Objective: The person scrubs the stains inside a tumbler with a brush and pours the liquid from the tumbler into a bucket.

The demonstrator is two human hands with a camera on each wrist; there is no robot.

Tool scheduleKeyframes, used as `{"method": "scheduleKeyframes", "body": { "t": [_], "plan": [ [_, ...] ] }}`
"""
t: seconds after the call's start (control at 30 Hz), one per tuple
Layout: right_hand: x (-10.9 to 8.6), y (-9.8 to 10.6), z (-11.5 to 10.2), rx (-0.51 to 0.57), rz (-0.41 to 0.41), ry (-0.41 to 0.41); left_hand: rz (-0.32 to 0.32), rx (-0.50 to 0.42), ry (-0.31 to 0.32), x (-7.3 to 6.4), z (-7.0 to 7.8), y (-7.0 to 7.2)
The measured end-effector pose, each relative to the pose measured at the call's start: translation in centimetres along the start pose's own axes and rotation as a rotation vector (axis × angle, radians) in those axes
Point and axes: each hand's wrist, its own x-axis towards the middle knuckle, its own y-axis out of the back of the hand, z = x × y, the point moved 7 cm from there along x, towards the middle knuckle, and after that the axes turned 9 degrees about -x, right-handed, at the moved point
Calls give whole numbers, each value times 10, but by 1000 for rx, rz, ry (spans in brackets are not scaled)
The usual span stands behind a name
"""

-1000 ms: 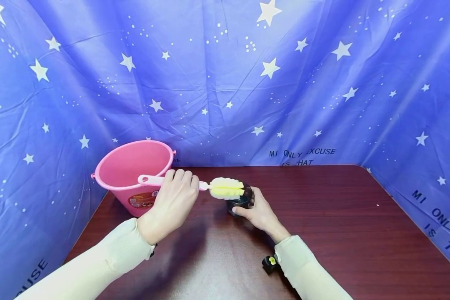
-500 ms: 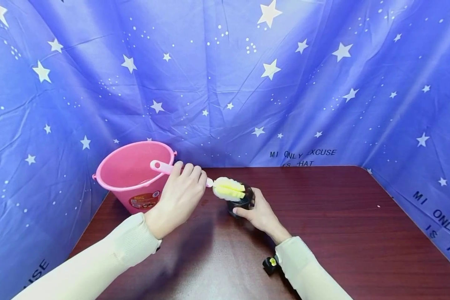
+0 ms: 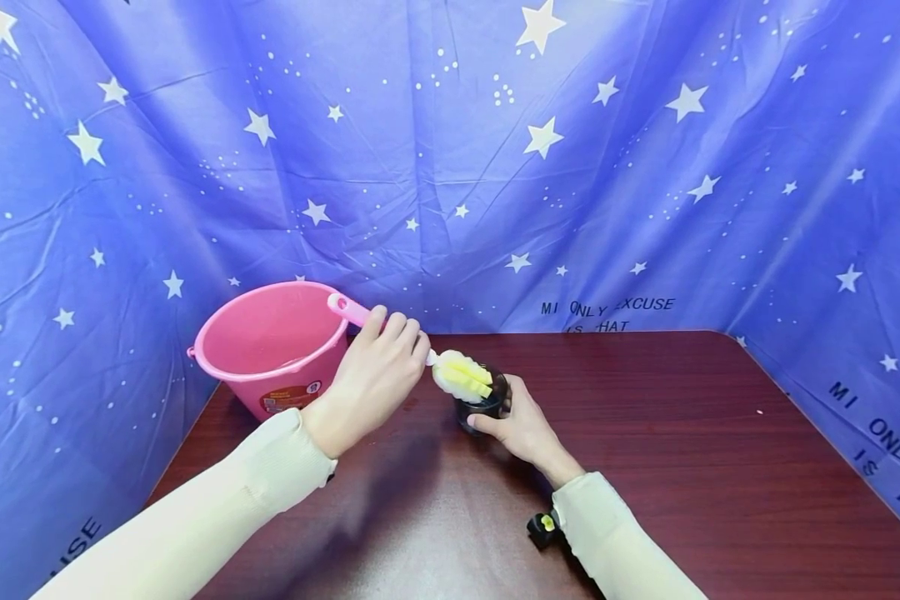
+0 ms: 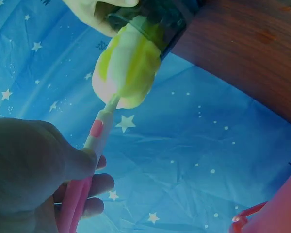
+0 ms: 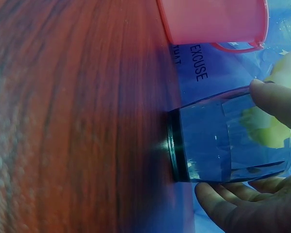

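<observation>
I see the desk (image 3: 667, 433) run back to a far edge against the starry blue curtain (image 3: 450, 167), with a broad stretch of wood between the right hand (image 3: 523, 425) and the right edge. I have less room on the left: the pink bucket (image 3: 232, 390) stands by the far left edge, near the left hand (image 3: 367, 371).

The brush (image 3: 461, 379) is between the hands, slanting down to the right. Its sponge (image 4: 128, 65) is chunky, striped white and yellow; its handle (image 4: 78, 199) is pink, with a hole at the end. I see the left hand's fingers curled round that handle, and the right hand's fingers and thumb wrapped round the cup (image 5: 208, 141), which is dark, see-through and faceted. The sponge's tip is inside the cup's mouth; the rest bulges outside. I cannot tell whether the cup's base touches the desk.
</observation>
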Motion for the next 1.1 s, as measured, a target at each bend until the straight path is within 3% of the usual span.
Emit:
{"method": "scheduleKeyframes", "body": {
  "t": [0.3,0.73,1.1],
  "plan": [
    [-1,0,-1,-8,10,16,11,18,-54,14,4,2],
    [2,0,0,-28,12,28,-51,96,-151,31,9,-5],
    [1,0,-1,-31,14,31,-64,109,-196,39,16,-13]
  ]
}}
